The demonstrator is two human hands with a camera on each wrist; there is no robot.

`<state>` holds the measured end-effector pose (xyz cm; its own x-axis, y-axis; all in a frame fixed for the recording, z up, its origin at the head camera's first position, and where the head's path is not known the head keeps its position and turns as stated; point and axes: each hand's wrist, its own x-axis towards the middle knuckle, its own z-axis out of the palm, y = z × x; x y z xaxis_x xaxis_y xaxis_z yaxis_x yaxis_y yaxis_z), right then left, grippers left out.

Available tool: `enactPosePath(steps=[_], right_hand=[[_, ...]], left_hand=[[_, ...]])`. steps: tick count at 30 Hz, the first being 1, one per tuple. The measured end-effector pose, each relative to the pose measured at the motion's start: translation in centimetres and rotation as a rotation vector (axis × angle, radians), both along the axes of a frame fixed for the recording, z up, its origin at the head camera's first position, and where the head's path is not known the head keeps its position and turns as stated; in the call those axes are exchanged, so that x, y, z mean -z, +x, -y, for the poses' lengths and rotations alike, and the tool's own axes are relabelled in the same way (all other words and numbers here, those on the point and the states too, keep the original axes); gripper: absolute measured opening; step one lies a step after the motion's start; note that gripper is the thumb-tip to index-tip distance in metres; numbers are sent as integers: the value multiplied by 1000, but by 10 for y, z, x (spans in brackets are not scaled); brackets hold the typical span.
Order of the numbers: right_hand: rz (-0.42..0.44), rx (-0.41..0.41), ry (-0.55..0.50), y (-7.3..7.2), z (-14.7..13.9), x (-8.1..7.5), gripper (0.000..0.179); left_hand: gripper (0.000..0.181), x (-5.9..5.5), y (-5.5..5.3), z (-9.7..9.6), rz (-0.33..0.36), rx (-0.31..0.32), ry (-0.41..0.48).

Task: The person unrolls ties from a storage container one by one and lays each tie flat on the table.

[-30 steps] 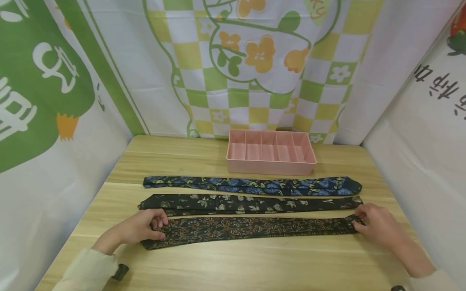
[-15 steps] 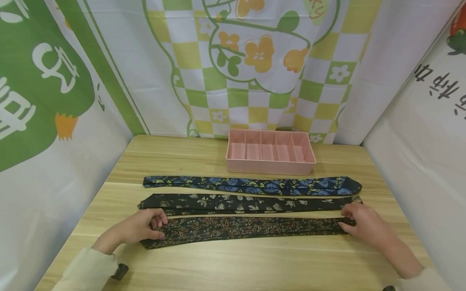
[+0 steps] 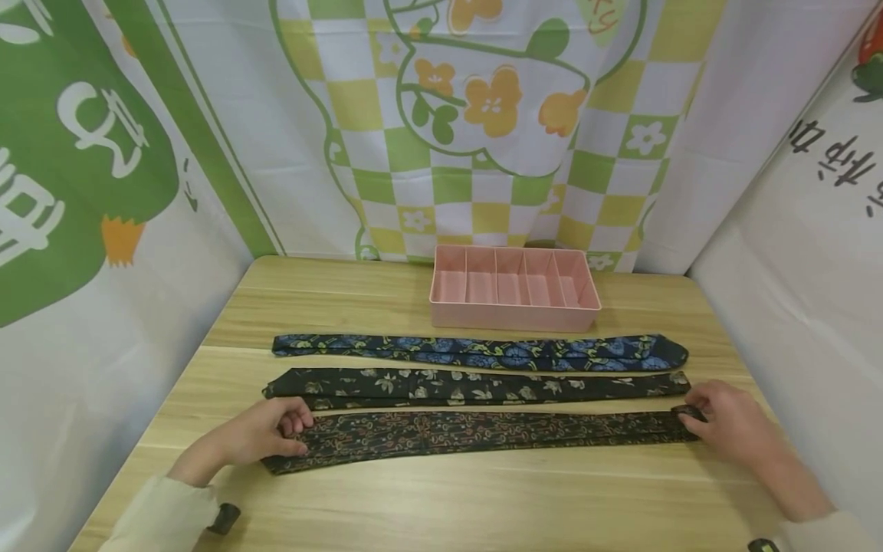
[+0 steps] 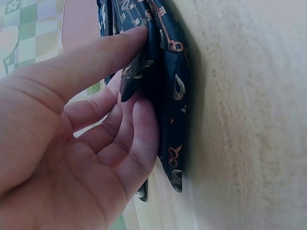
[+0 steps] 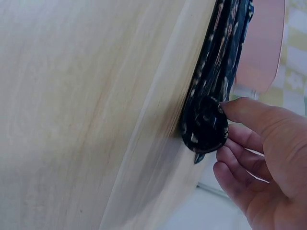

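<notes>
Closest to the person lies a dark necktie point(image 3: 483, 433) with a small reddish-brown pattern, doubled lengthwise on the table. My left hand point(image 3: 258, 433) pinches its left end; in the left wrist view the thumb presses the upper layer of the tie point(image 4: 175, 110) against the fingers. At the other end my right hand point(image 3: 734, 429) holds the tie's fold, which bulges as a rounded loop point(image 5: 206, 127) beside the thumb in the right wrist view. Just behind lies a black necktie point(image 3: 497, 389) with pale flowers, and beyond it a navy necktie point(image 3: 469, 353) with blue and yellow-green figures.
A pink box point(image 3: 513, 317) with several divided compartments stands at the back of the wooden table point(image 3: 441, 506). Printed cloth point(image 3: 414, 184) hangs behind the table and along both sides.
My right hand first shifted left along the near necktie, then moved right again, and the tie's right end now reaches farther right. The left hand has barely moved.
</notes>
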<state>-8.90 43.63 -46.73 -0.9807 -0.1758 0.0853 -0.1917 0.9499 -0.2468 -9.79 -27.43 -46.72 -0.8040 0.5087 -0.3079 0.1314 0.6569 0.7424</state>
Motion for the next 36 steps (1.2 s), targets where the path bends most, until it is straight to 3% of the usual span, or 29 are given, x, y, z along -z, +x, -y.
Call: enactPosePath(steps=[10, 16, 21, 30, 36], right_hand=[[45, 5, -33, -5, -24, 0, 16], [45, 5, -32, -5, -21, -2, 12], [19, 2, -4, -5, -16, -2, 20], [74, 41, -30, -10, -31, 3, 17], [101, 44, -38, -9, -35, 6, 13]], left_hand=[[36, 2, 5, 11, 8, -30, 10], [36, 1, 5, 13, 1, -31, 9], [36, 1, 6, 14, -7, -23, 12], [37, -1, 9, 25, 26, -42, 8], [35, -2, 8, 25, -12, -30, -32]])
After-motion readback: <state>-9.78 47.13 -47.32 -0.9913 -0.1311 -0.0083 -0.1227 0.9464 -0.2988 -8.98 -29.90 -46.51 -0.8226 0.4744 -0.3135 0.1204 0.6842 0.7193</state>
